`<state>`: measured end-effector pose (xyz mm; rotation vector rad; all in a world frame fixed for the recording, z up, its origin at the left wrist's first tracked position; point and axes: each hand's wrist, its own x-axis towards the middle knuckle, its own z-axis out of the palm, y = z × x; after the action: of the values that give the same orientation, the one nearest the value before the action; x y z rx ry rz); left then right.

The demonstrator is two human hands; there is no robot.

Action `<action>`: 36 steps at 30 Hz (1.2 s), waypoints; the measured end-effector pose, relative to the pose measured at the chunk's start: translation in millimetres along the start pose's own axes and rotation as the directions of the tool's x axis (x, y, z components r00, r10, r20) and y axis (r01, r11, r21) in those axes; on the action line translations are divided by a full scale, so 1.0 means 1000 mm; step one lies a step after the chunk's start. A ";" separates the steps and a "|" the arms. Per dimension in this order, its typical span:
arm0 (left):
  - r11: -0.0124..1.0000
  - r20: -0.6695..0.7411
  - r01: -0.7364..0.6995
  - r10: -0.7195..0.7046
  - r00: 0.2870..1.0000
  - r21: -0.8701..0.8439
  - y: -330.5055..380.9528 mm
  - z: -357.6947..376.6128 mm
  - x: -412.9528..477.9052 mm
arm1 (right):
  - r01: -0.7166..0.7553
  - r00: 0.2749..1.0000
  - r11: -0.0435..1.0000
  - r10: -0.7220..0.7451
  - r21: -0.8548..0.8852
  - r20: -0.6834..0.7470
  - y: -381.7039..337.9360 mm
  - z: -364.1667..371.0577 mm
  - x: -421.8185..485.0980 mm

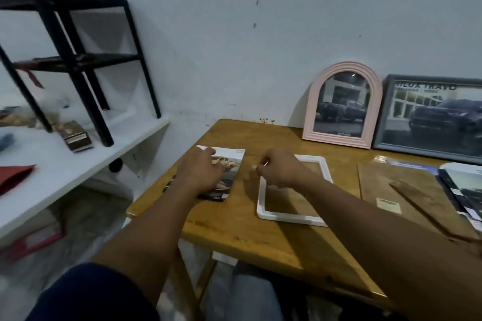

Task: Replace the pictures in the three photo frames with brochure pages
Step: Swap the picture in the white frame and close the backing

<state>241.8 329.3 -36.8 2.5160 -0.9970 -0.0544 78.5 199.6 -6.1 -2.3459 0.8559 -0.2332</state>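
The brochure page (230, 157), at nine o'clock of the empty white frame (287, 217), is pressed under the flat left hand (202, 172), the right hand (276, 169) is curled at the frame's corner, grip unclear, and the page could be creased if dragged.

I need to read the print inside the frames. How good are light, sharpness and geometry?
Head view: dim, bluish light; a soft shadow beside the right hand, itself blurred, so its grip is unclear; the wide lens bends and smears the black rack and white shelf; the heading in the grey frame is partly legible, the picture in the pink arched frame dark.
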 end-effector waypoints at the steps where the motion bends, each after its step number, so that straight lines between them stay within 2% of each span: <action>1: 0.997 0.006 0.067 -0.067 0.998 0.025 -0.019 -0.003 0.001 | 0.005 1.000 1.000 -0.005 0.001 -0.003 -0.009 0.012 0.004; 4: 0.979 0.047 0.191 -0.194 0.980 0.064 -0.061 -0.003 0.000 | -0.030 0.999 0.999 0.030 -0.032 -0.015 -0.026 0.039 0.014; 9: 0.976 0.023 0.199 -0.201 0.979 0.086 -0.068 0.000 -0.003 | -0.111 0.994 0.994 0.111 -0.015 -0.013 -0.037 0.054 0.024; 15: 0.982 -0.027 0.181 -0.180 0.983 0.055 -0.058 0.000 -0.003 | -0.203 0.978 0.947 0.206 0.248 0.011 -0.048 0.060 0.029; 18: 0.983 -0.041 0.180 -0.179 0.983 0.019 -0.053 0.000 -0.005 | -0.231 0.971 0.930 0.238 0.287 0.012 -0.049 0.064 0.030; 21: 0.984 -0.054 0.178 -0.179 0.982 -0.017 -0.050 -0.003 -0.006 | -0.272 0.953 0.875 0.302 0.401 -0.012 -0.052 0.066 0.031; 24: 0.978 -0.096 0.180 -0.190 0.977 -0.106 -0.047 -0.006 -0.007 | -0.294 0.934 0.817 0.356 0.496 -0.033 -0.058 0.065 0.029; 28: 0.935 -0.148 0.145 -0.201 0.968 -0.323 -0.039 -0.009 -0.007 | -0.185 0.949 0.842 0.287 0.507 -0.129 -0.056 0.047 0.024; 32: 0.837 -0.097 0.088 -0.165 0.981 -0.540 -0.011 -0.011 -0.005 | -0.107 0.947 0.850 0.244 0.515 -0.207 -0.026 0.001 0.012; 36: 0.738 0.001 0.055 -0.073 0.997 -0.672 0.034 0.006 -0.008 | -0.145 0.951 0.848 0.261 0.510 -0.165 0.028 -0.045 -0.017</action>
<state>212.5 310.2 -29.0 1.8627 -0.7021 -0.3426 34.1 171.2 13.1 -1.7555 1.0107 -0.5706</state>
